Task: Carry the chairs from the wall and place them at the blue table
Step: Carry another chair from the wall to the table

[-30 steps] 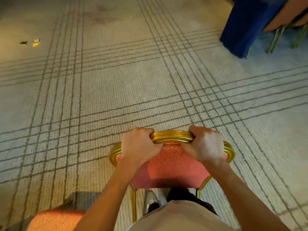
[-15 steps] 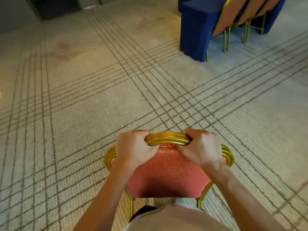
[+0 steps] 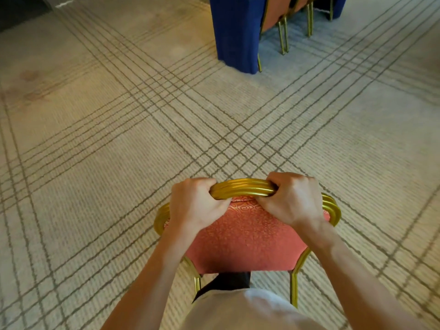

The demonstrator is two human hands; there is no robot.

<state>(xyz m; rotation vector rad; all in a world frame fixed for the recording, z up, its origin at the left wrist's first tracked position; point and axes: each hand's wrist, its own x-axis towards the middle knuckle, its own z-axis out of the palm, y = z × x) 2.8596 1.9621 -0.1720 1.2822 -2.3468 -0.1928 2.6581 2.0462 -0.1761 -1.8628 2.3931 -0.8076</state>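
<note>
Mid-carry, the chair is held amid the open carpet, well short of the blue bench's near corner, with left grip and right grip curled tight round its gold top rail, and next, by the look of it, it must be walked in beside the parked chairs.

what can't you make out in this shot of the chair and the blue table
Head view:
- Chair seat and front legs: hidden behind its own backrest.
- Table top: cut off by the upper edge.
- Chairs at the table: only lower backs and legs show, same edge.
</note>
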